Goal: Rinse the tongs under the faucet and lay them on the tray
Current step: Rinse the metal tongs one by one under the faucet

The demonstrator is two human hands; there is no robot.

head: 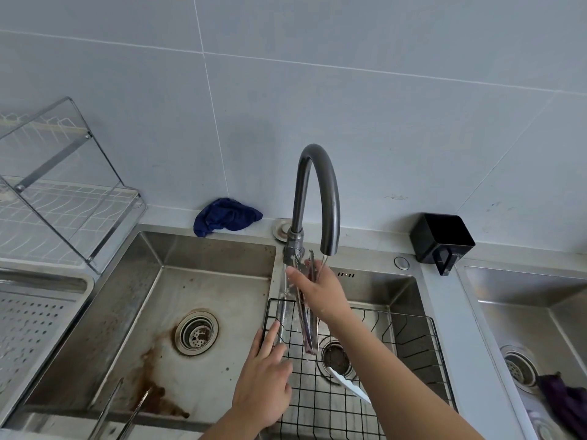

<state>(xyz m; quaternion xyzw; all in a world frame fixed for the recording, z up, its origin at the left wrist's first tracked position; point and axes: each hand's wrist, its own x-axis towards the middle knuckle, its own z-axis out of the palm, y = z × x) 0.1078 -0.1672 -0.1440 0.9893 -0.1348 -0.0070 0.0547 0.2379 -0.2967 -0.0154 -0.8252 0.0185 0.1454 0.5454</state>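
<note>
Steel sink (206, 281) under grey tiles (381, 122): right hand (320, 293) grips tongs (308, 315) beneath the faucet (317, 185), mid-rinse, tips over the wire rack (413, 338); left hand (263, 385) hovers, fingers straight. Next, apparently, a carry left to the perforated tray (31, 328).

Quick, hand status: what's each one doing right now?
Left hand: open, straight fingers at the tongs.
Right hand: gripping the tongs under the faucet.

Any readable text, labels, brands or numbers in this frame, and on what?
None: no word, label, brand or number can be read.
The faucet, the tongs, the black container and the dish rack show no print.
The small dark marks on the sink wall are slots, not letters.
</note>
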